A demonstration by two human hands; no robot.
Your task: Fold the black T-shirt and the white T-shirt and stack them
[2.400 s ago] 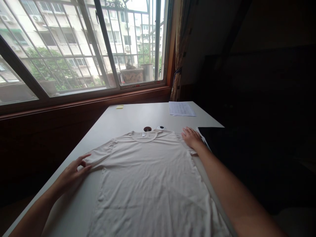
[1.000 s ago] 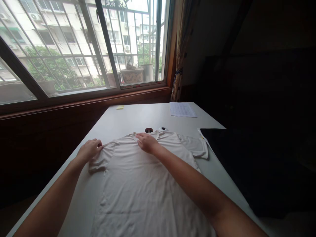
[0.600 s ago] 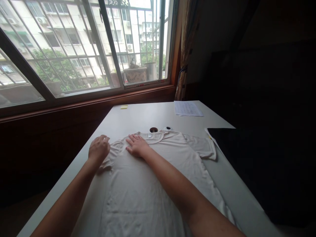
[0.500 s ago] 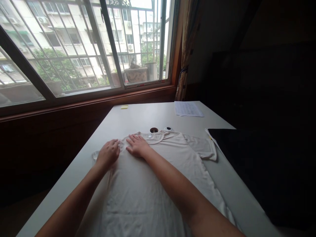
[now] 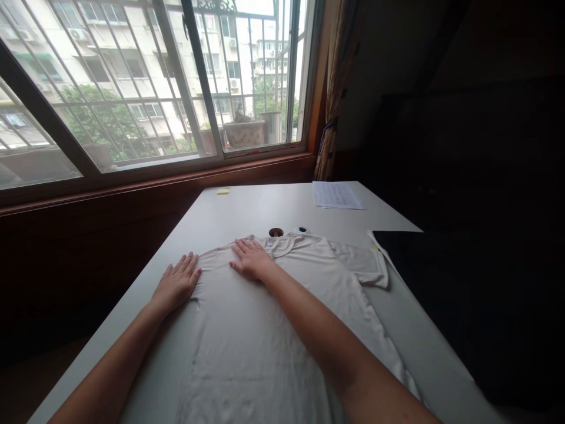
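A white T-shirt (image 5: 238, 330) lies spread on the white table (image 5: 256, 207), its neckline toward the far end. My left hand (image 5: 177, 282) rests flat on the shirt's left sleeve, fingers stretched out, covering most of that sleeve. Near the collar, my right hand (image 5: 251, 259) presses flat on the left shoulder area with its fingers apart. The shirt's other sleeve is laid out on the right, and its lower hem runs out of view beneath my right forearm.
Just past the collar are a brown ring-shaped thing (image 5: 276, 232) and a white roll (image 5: 302, 230). Printed paper sheets (image 5: 339, 195) and a yellow sticky note (image 5: 223, 191) lie at the far end. A dark cloth or board (image 5: 424, 277) covers the right edge. A barred window (image 5: 154, 88) stands beyond.
My left hand has slid outward to the left along the sleeve, and the fabric there is now flatter. The right hand has shifted very slightly right on the shoulder.
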